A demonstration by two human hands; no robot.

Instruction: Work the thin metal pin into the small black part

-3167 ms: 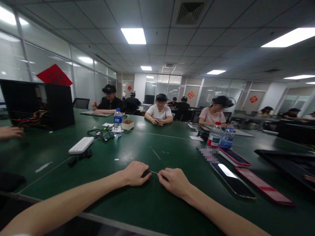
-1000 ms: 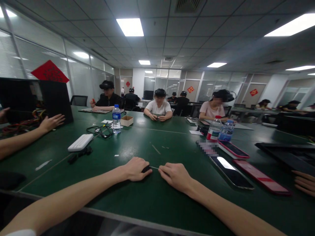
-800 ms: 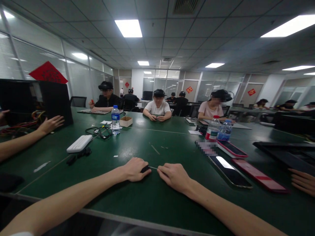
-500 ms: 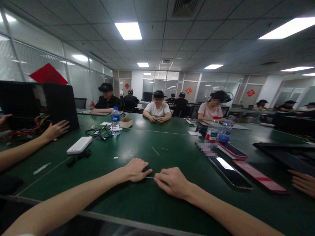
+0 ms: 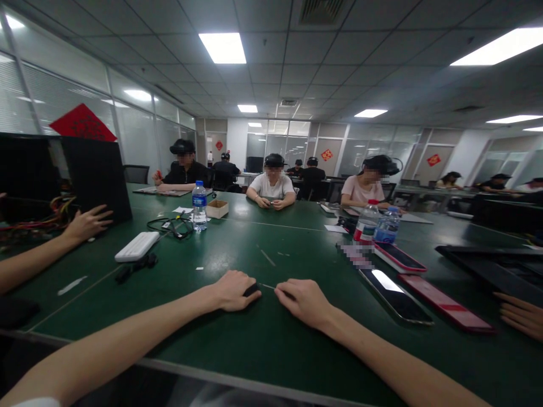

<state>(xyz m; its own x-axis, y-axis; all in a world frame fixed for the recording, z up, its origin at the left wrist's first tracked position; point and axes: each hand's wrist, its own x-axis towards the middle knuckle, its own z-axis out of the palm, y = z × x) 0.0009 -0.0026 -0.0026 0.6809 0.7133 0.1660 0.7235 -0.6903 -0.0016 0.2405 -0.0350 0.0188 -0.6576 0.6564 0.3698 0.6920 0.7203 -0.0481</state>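
Note:
My left hand (image 5: 235,290) rests on the green table (image 5: 203,345), its fingers closed round a small black block-shaped object (image 5: 251,290). Most of that object is hidden under the fingers, so its exact kind cannot be made out. Just to the right, my right hand (image 5: 304,301) pinches a thin, pale rod (image 5: 267,286) that points left toward the black object. A small gap seems to separate the rod's faint left end from the object.
Phones (image 5: 396,297) and bottles (image 5: 367,221) stand to the right, near a black panel (image 5: 487,274) and another person's hand (image 5: 521,316). Leftward are a white power bank (image 5: 137,247), a black cable (image 5: 169,228), a water bottle (image 5: 199,206) and a co-worker's hand (image 5: 88,223) at a computer case (image 5: 97,178).
My right hand has shifted slightly up and to the right with the rod, widening the space between my hands. My left hand keeps its hold on the black object.

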